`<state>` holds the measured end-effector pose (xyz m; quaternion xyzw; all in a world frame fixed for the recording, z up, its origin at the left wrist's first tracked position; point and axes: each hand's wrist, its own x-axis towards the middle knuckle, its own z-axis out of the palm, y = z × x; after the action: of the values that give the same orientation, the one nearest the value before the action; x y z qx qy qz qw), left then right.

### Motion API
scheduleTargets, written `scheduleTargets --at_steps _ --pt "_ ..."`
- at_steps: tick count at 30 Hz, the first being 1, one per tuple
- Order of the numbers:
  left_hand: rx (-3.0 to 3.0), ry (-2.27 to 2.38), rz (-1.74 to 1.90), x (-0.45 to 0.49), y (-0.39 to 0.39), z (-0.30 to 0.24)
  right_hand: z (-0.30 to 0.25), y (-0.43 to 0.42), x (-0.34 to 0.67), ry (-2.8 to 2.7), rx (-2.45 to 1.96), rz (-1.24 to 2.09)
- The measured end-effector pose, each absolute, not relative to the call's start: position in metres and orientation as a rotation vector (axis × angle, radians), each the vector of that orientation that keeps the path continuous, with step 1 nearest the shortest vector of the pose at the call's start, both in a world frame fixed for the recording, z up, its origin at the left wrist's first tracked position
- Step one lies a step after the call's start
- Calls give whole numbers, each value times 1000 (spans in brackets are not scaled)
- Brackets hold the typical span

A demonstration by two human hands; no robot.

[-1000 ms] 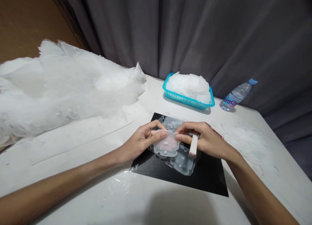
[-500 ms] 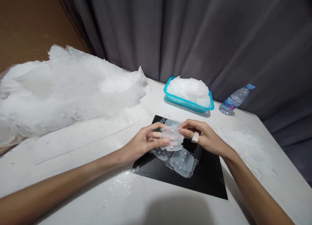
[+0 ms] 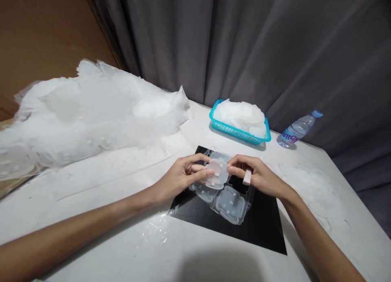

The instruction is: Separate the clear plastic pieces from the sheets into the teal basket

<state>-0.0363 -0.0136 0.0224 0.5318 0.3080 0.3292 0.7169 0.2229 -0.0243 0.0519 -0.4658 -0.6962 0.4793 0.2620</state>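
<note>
A thin, translucent white plastic piece (image 3: pixel 217 177) with a wavy outline and small raised dots is held over the black mat. My left hand (image 3: pixel 191 172) pinches its left side between thumb and fingers. My right hand (image 3: pixel 255 174) has thumb and forefinger closed at its right edge; a pale wrap circles one finger. Underneath lies a clear plastic sheet (image 3: pixel 231 204) with several similar rounded shapes and an open gap showing black. The black mat (image 3: pixel 259 233) rests on the white table, partly covered by my hands.
A large heap of white translucent sheets (image 3: pixel 106 111) spreads over the left. At the back stands a turquoise basket (image 3: pixel 238 134) filled with white pieces. A water bottle (image 3: pixel 297 131) is right of it. Clear scraps (image 3: pixel 155 229) lie near my left forearm. A grey curtain (image 3: pixel 244 41) hangs behind.
The view has shifted slightly, so everything sits a little further right and lower. The plastic piece tilts a bit differently between my hands; both keep their hold.
</note>
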Motion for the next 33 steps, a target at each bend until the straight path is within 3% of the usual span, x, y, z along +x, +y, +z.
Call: scheduleTargets --at_steps 10,33 --pt "1136 719 772 -34 -11 28 50 -26 224 -1956 -1278 1189" --pt "816 619 717 -31 -14 35 29 -24 207 -1704 -1226 1340"
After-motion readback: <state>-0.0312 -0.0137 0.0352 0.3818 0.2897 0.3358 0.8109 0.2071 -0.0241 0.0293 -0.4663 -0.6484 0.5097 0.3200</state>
